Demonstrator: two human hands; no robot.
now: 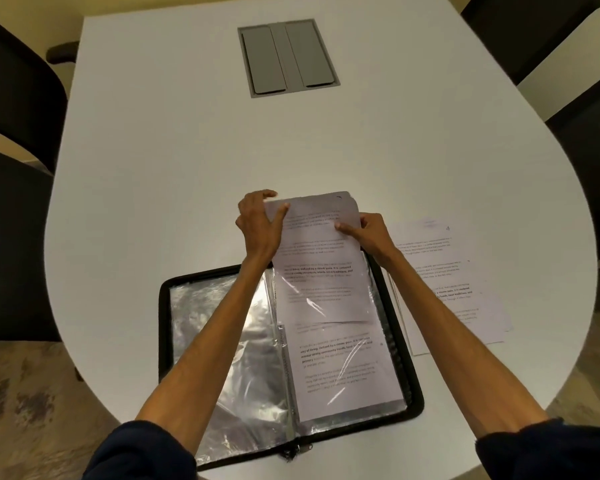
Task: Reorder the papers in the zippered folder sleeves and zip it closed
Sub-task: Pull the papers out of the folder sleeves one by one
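A black zippered folder (165, 296) lies open on the table's near edge, its clear plastic sleeves spread to both sides. A printed sheet (321, 244) sticks halfway out of the top of a right-hand sleeve (340, 362), which also shows a printed page inside. My left hand (258, 225) grips the sheet's upper left corner, thumb on top. My right hand (369, 232) pinches its right edge. The left-hand sleeves (222, 327) look empty and shiny. The zipper pull (297, 450) lies at the folder's near edge.
A loose stack of printed papers (444, 282) lies on the white table (187, 150) just right of the folder. A grey cable hatch (288, 57) is set into the table's far middle. Dark chairs (11, 84) stand at the left and right.
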